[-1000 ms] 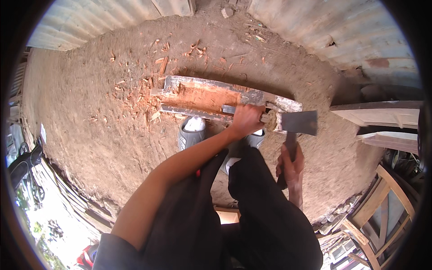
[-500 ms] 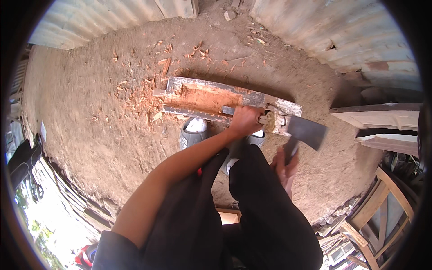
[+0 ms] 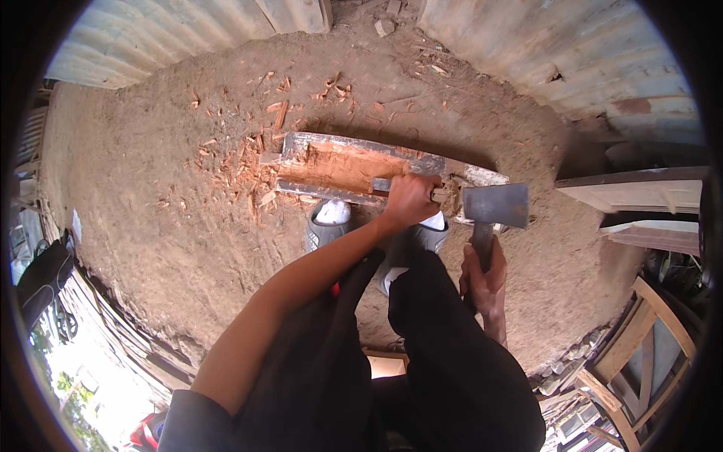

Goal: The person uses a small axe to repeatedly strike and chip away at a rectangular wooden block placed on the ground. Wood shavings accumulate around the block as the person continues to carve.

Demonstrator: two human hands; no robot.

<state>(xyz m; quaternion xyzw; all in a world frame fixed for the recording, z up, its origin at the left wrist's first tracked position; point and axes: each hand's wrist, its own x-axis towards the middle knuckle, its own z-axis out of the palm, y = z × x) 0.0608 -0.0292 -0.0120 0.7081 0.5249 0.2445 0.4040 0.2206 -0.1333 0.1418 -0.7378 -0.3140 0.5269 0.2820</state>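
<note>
Right of centre, I see the hatchet, gripped in the right hand, shifted leftward, nearer the chisel the left hand clenches.

The wood block is bright orange-brown inside its hollow. Outside it is patchy, dark grey and white, with lots of white at its right end. The chisel on the block has a grey blade. By the block's right end, the axe has a dark grey head. Left of the block, the wood chips are orange and tan. Around the block, the ground is dusty brown. On the block's near side, the shoes are grey, the socks white and the trousers black. Beyond the block, the metal walls are pale with wavy stripes.
</note>
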